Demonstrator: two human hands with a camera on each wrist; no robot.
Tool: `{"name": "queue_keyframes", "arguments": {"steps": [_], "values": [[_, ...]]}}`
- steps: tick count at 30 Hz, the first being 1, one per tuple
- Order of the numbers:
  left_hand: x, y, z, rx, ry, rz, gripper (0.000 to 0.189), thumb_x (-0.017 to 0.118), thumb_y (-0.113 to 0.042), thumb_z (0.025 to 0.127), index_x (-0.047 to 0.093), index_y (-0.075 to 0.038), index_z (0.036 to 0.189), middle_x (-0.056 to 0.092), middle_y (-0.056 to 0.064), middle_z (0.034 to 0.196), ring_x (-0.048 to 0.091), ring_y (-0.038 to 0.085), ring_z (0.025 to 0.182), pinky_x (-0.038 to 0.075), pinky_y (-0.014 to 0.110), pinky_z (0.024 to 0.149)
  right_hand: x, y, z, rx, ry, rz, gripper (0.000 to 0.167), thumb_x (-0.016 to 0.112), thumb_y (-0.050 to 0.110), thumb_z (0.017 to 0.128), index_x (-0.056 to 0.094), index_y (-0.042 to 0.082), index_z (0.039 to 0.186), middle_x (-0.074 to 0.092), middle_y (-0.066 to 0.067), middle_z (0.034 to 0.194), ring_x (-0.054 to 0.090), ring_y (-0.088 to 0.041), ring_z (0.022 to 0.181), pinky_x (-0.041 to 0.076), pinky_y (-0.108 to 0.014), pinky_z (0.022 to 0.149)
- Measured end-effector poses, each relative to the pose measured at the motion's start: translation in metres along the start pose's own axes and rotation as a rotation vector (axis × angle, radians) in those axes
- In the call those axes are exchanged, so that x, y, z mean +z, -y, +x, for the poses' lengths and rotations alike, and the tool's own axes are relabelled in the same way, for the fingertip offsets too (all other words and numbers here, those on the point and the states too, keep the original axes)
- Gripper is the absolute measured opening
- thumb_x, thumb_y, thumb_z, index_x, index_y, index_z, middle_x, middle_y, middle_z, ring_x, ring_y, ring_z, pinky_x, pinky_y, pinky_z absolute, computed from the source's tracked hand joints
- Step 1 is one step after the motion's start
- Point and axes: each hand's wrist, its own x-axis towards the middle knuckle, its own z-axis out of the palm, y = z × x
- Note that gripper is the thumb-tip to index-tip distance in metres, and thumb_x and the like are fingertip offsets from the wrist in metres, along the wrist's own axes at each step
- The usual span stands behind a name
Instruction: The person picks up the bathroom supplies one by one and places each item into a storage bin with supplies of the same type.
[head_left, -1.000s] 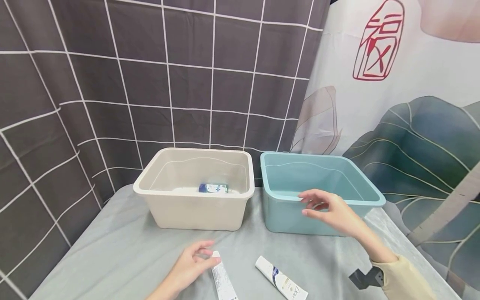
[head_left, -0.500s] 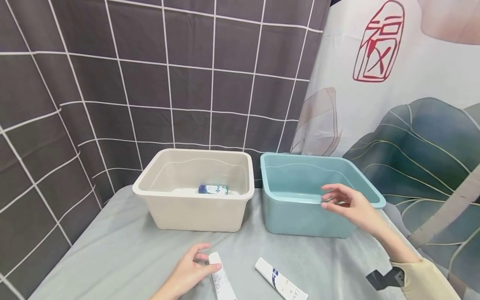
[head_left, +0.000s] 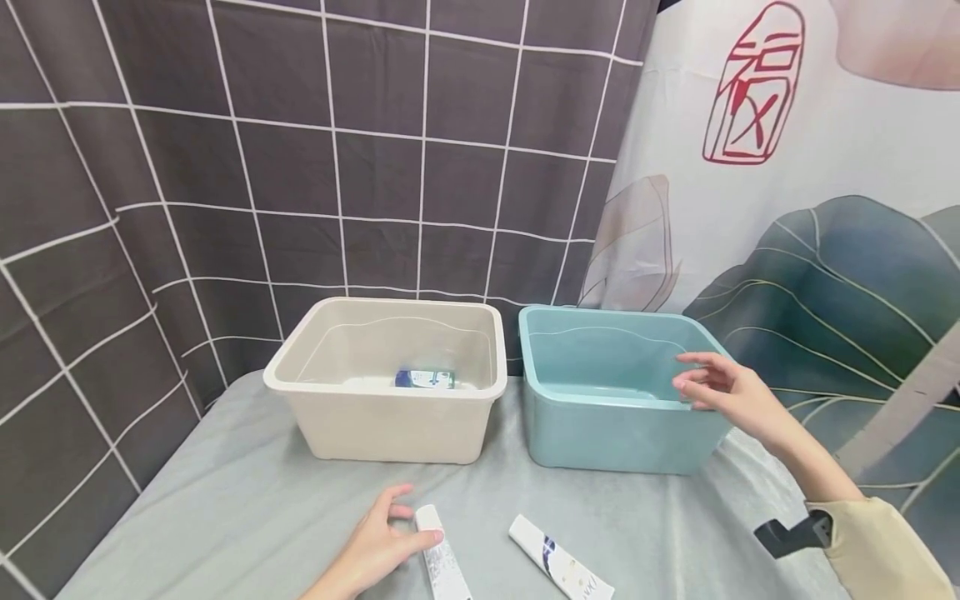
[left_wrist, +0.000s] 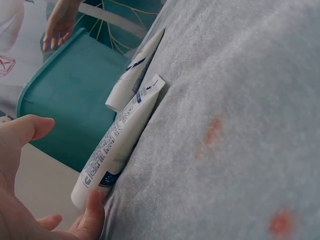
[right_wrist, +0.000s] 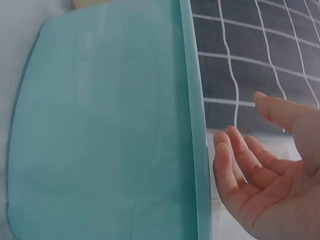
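White tube (head_left: 447, 573) on grey cloth (head_left: 247, 500), likely light, soft-walled, a bit slick, best pinched at its probably stiffer capped end, where thumb of spread left hand (head_left: 367, 546) lies; right hand (head_left: 727, 390) loosely spread, holding nothing, by teal bin (head_left: 600, 437).

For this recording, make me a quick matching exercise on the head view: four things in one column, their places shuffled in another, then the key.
Things
1. cream bin
2. teal bin
3. blue-and-white package
4. left-hand white tube

Places
A. inside a bin
B. to the right of the other bin
C. lying on the grey cloth, outside both bins
D. to the left of the other bin

Pairs: 1-D, 2-B, 3-A, 4-C
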Motion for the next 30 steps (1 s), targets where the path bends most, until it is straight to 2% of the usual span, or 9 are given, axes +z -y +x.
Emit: {"name": "queue_keyframes", "arguments": {"steps": [5,10,12,14,16,21,24,27,30], "values": [[0.002,0.001,0.001,0.016,0.001,-0.004,0.087,0.079,-0.028,0.074,0.032,0.0,0.142,0.053,0.027,0.122,0.061,0.018,0.067,0.05,0.03,0.061,-0.013,-0.01,0.006,0.074,0.01,-0.021,0.053,0.058,0.031,0.097,0.042,-0.001,0.136,0.065,0.017,0.098,0.063,0.006,0.086,0.057,-0.02,0.072],[0.003,0.002,0.002,0.027,0.011,-0.006,0.09,0.079,-0.027,0.074,0.029,0.003,0.143,0.052,0.029,0.122,0.06,0.018,0.065,0.051,0.03,0.061,-0.028,-0.02,0.013,0.097,-0.008,-0.049,0.054,0.055,0.033,0.098,0.041,-0.002,0.137,0.06,0.028,0.094,0.062,0.01,0.084,0.055,-0.016,0.073],[0.004,0.002,0.003,0.03,0.022,-0.007,0.091,0.078,-0.027,0.075,0.027,0.004,0.143,0.051,0.029,0.123,0.061,0.018,0.065,0.051,0.031,0.061,-0.033,-0.024,0.015,0.108,-0.009,-0.059,0.055,0.052,0.034,0.099,0.039,-0.002,0.138,0.062,0.022,0.1,0.061,0.012,0.085,0.055,-0.017,0.075],[0.004,0.002,0.003,0.031,0.032,-0.01,0.092,0.078,-0.027,0.075,0.026,0.005,0.143,0.05,0.03,0.123,0.061,0.018,0.066,0.051,0.031,0.061,-0.038,-0.028,0.018,0.122,-0.002,-0.069,0.057,0.049,0.035,0.1,0.037,-0.004,0.14,0.065,0.009,0.11,0.06,0.014,0.086,0.056,-0.018,0.076],[0.004,0.001,0.004,0.031,0.042,-0.013,0.093,0.078,-0.027,0.075,0.025,0.005,0.144,0.049,0.031,0.123,0.061,0.018,0.067,0.051,0.031,0.061,-0.043,-0.031,0.02,0.142,0.008,-0.074,0.06,0.048,0.038,0.1,0.035,-0.004,0.142,0.063,0.008,0.113,0.059,0.014,0.086,0.056,-0.02,0.077],[0.007,0.001,0.004,0.028,0.045,-0.014,0.094,0.079,-0.027,0.075,0.024,0.005,0.144,0.049,0.031,0.124,0.062,0.017,0.068,0.052,0.031,0.061,-0.053,-0.04,0.025,0.188,0.013,-0.073,0.063,0.049,0.04,0.099,0.033,-0.003,0.142,0.056,0.021,0.102,0.058,0.015,0.085,0.056,-0.019,0.075],[0.008,0.001,0.005,0.033,0.043,-0.004,0.094,0.079,-0.027,0.075,0.025,0.005,0.144,0.049,0.031,0.124,0.063,0.017,0.067,0.052,0.03,0.061,-0.057,-0.047,0.027,0.202,0.01,-0.09,0.066,0.048,0.043,0.099,0.032,-0.003,0.143,0.062,-0.003,0.117,0.058,0.015,0.085,0.058,-0.026,0.078],[0.01,0.0,0.007,0.038,0.044,0.007,0.094,0.08,-0.028,0.075,0.025,0.005,0.143,0.05,0.031,0.124,0.064,0.017,0.066,0.051,0.03,0.062,-0.061,-0.054,0.029,0.223,0.003,-0.11,0.069,0.047,0.045,0.099,0.03,-0.004,0.144,0.046,-0.031,0.136,0.056,0.017,0.084,0.056,-0.042,0.088],[0.012,0.0,0.008,0.039,0.044,0.021,0.094,0.08,-0.029,0.074,0.026,0.005,0.143,0.051,0.03,0.123,0.064,0.016,0.066,0.051,0.03,0.062,-0.066,-0.062,0.03,0.254,0.006,-0.107,0.073,0.044,0.048,0.099,0.027,-0.006,0.145,0.037,-0.036,0.141,0.051,0.02,0.082,0.054,-0.047,0.09]]}}
